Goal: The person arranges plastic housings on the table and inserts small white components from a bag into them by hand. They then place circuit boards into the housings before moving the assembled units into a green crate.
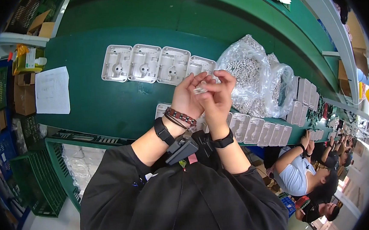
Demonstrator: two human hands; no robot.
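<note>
My left hand [186, 96] is turned palm up with its fingers curled, cupping small white plastic parts [199, 90]. Thumb and fingers of my right hand [218, 96] close on the same small pieces from the other side. Both hands hang over the green table, just in front of a row of pale grey plastic housings. The nearest housing [201, 64] is partly covered by my fingertips. To the right of my right hand lies a clear plastic bag [243, 74] full of small whitish parts. How many pieces I hold is hidden by my fingers.
More open housings [173, 65] stand in line to the left. Another row [254, 130] runs along the near table edge, partly behind my forearms. A paper sheet [52, 91] lies at the left end. Green crates [37, 181] stand lower left; co-workers [297, 169] sit at right.
</note>
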